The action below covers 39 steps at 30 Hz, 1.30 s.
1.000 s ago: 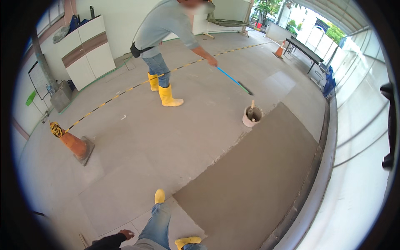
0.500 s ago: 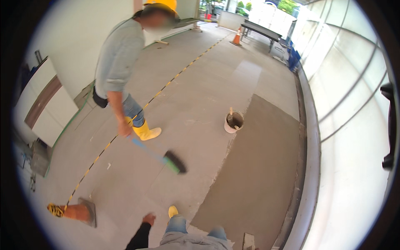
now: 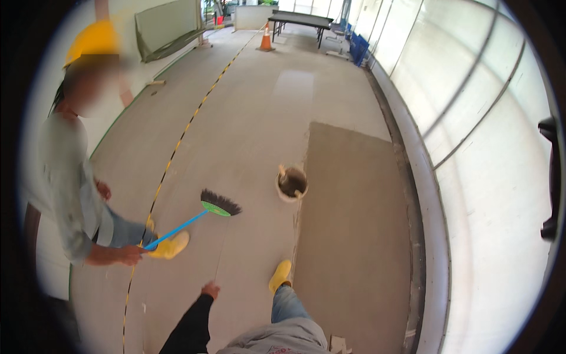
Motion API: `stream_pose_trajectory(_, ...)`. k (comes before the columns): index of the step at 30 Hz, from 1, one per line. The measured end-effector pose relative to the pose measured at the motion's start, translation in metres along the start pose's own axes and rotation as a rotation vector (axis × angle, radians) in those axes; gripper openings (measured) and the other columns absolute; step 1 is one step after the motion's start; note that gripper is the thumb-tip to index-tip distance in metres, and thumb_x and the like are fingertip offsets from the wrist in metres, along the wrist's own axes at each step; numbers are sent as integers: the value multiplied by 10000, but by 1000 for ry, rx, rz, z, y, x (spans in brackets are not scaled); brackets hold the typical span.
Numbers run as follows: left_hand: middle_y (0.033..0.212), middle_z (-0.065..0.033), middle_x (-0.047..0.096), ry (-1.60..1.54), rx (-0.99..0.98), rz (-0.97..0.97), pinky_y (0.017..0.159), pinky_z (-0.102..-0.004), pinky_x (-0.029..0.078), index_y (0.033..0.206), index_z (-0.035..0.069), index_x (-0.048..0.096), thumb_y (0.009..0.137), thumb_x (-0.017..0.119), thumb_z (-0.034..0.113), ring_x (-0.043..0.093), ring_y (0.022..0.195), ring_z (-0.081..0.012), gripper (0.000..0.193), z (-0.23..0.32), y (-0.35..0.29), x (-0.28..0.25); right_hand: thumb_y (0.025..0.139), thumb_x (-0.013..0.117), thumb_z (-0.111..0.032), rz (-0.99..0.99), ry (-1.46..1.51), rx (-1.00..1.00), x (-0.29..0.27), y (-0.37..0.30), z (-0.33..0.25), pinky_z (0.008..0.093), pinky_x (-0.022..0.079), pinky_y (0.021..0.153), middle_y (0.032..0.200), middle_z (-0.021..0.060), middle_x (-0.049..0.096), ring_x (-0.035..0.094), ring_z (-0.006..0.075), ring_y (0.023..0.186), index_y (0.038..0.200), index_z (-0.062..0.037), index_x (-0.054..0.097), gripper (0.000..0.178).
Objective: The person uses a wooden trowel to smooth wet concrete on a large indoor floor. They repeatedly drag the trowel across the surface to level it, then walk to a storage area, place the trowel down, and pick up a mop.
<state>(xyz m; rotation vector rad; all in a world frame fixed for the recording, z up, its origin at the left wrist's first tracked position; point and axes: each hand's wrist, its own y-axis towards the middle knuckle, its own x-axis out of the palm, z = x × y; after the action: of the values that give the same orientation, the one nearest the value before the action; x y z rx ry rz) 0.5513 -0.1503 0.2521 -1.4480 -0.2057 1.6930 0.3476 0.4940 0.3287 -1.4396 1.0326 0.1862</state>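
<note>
My left hand [image 3: 210, 289] hangs at the end of a black sleeve, low over the floor. It looks loosely curled, but it is too small and blurred to read the fingers. Nothing can be seen in it. My right hand is out of sight; at the bottom edge beside my body shows part of a flat, pale block-like thing [image 3: 338, 345]. Ahead stands a bucket [image 3: 277, 192] with dark contents and a pale handle sticking up. A co-worker at the left holds a broom with a blue stick [image 3: 180, 229] and dark bristles [image 3: 223, 200].
To the right lies a darker, freshly coated floor strip [image 3: 356, 224], bounded by a channel along the white panel wall [image 3: 483, 194]. A yellow-black rope [image 3: 184, 133] runs along the left to an orange cone [image 3: 266, 40]. A dark table [image 3: 300, 20] stands far back.
I have stepped forward and the view has swung, so the bucket looks nearer. The co-worker now appears farther left, the broom head raised ahead of them. My left hand stays low.
</note>
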Motion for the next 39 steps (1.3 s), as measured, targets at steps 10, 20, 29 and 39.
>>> stream_pose_trajectory(10,1324,-140,604,5,211,-320,1026,-435,452,1318,122,588,888,624,430,564,1217,-336,530,203,191,-59,887,665,-549,55,220,52,-60,171,-204,481,434,1031,1361,247,521,527,384,1219,1424,-14,376,811)
stream_pose_trajectory(20,1325,-186,566,38,504,156,1051,-491,411,1348,99,541,856,683,267,506,1258,-352,539,458,520,-166,915,648,-513,80,31,44,-65,222,-332,456,426,1049,1407,280,481,514,365,1261,1403,-11,401,742)
stream_pose_trajectory(29,1395,-169,491,301,554,-46,1075,-466,408,1452,129,417,879,677,228,456,1313,-337,637,665,793,-137,845,666,-606,17,128,583,11,99,-398,473,528,902,1058,313,669,639,461,1022,1304,-75,527,716)
stream_pose_trajectory(39,1551,-191,341,362,462,-384,1133,-496,343,1557,112,216,817,739,365,325,1430,-366,940,674,905,-20,816,687,-630,-33,115,1035,53,-14,-431,465,520,904,1101,300,656,633,411,1027,1287,-59,529,757)
